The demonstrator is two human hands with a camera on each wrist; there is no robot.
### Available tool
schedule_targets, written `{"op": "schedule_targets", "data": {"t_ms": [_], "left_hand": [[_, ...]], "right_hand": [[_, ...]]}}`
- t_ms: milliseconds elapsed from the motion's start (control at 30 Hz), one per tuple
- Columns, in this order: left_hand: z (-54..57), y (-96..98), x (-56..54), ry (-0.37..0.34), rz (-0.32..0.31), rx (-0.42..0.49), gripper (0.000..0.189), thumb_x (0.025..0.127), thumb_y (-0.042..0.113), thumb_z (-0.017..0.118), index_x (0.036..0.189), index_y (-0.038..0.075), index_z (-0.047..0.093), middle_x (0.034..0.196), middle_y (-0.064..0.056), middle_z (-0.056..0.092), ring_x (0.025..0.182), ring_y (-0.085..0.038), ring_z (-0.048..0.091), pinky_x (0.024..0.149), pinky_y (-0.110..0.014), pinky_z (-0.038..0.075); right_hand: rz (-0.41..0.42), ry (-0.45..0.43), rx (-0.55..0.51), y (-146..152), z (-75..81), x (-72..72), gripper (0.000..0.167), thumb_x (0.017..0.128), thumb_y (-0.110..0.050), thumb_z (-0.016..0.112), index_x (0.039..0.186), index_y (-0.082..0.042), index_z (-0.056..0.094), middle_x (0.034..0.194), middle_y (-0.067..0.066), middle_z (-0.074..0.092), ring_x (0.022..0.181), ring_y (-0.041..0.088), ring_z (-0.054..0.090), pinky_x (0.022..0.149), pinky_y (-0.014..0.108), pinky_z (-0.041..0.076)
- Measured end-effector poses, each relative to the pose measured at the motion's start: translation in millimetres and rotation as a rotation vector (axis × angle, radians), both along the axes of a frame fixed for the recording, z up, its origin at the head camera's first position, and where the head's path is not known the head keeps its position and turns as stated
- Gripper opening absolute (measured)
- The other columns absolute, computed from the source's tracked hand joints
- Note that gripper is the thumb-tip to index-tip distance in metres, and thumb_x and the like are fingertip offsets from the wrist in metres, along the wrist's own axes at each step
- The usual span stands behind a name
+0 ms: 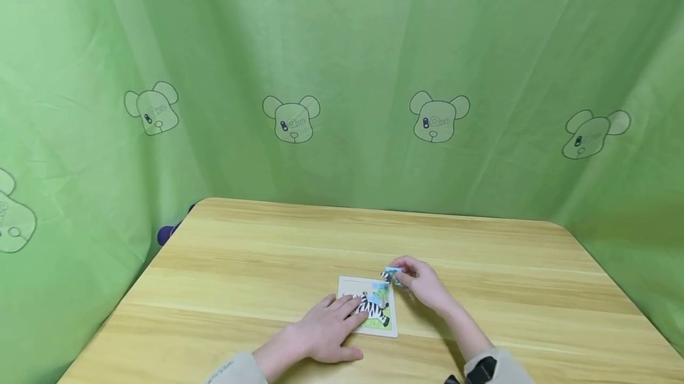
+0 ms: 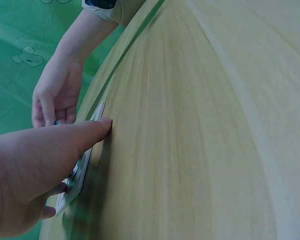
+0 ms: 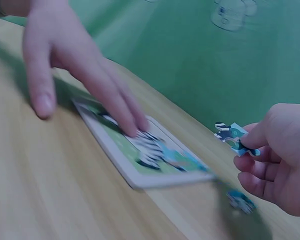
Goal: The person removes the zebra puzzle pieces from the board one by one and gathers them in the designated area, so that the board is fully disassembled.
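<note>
A zebra jigsaw puzzle in a pale square tray lies on the table, part of its backing bare at the upper left. My left hand rests across the tray's left side, fingers extended over the zebra picture. In the left wrist view, its thumb reaches toward the tray's edge. Just off the tray's upper right corner, my right hand pinches a blue puzzle piece with black-and-white stripes between thumb and fingers. Below that hand, a second puzzle piece lies on the table, mostly hidden in the head view.
The wood-grain table has rounded far corners. Green curtains printed with bear heads hang behind it and along both sides. A purple object shows past the table's left edge.
</note>
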State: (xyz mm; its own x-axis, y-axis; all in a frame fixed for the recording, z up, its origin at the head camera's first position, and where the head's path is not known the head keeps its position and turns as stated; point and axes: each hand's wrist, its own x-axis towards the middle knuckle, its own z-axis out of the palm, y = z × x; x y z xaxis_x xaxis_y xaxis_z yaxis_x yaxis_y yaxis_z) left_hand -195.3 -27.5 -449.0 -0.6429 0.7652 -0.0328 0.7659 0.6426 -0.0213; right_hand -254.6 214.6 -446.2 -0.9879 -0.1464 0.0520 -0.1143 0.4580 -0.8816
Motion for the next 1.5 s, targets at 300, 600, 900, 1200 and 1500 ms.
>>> {"op": "schedule_targets", "data": {"t_ms": [300,600,900,1200,1500], "left_hand": [[-2.8,-4.2,1.9,0.014,-0.004,0.017,0.072,0.087,0.063,0.043,0.143,0.018,0.036,0.149,-0.008,0.028,0.135,-0.023,0.029,0.107,-0.044,0.027],[-1.5,-6.5,2.9,-0.032,0.005,0.015,0.072,0.087,0.062,0.043,0.144,0.019,0.035,0.150,-0.007,0.027,0.136,-0.023,0.027,0.108,-0.044,0.026],[-1.1,-5.5,3.1,-0.029,0.003,0.023,0.072,0.087,0.063,0.043,0.144,0.019,0.035,0.150,-0.008,0.027,0.135,-0.023,0.027,0.108,-0.044,0.026],[-1.6,-5.4,3.1,-0.019,0.001,0.027,0.072,0.087,0.063,0.044,0.143,0.018,0.035,0.149,-0.008,0.028,0.135,-0.024,0.028,0.108,-0.044,0.026],[0.6,-5.5,3.7,-0.043,0.009,0.025,0.072,0.087,0.062,0.043,0.144,0.018,0.034,0.150,-0.008,0.026,0.136,-0.023,0.026,0.108,-0.044,0.025]], "right_hand": [[-0.091,-0.034,-0.052,54.8,-2.7,0.8,0.027,0.087,-0.004,0.060,0.110,0.010,0.057,0.078,0.006,0.058,0.062,0.013,0.050,0.051,0.023,0.046],[-0.109,-0.058,0.129,85.0,-7.5,5.8,0.030,0.085,-0.008,0.063,0.108,0.012,0.060,0.078,0.006,0.061,0.066,0.015,0.052,0.054,0.024,0.046],[-0.103,0.039,0.359,87.0,-11.6,2.0,0.023,0.082,-0.013,0.067,0.098,0.003,0.067,0.079,0.003,0.061,0.071,0.016,0.051,0.063,0.029,0.043],[-0.118,0.023,0.412,84.6,-12.3,0.1,0.027,0.083,-0.018,0.066,0.100,0.003,0.065,0.079,0.002,0.058,0.073,0.017,0.051,0.065,0.031,0.043],[-0.121,0.018,0.422,86.6,-8.9,0.9,0.031,0.085,-0.021,0.066,0.102,0.005,0.063,0.086,0.006,0.060,0.079,0.020,0.053,0.069,0.033,0.045]]}}
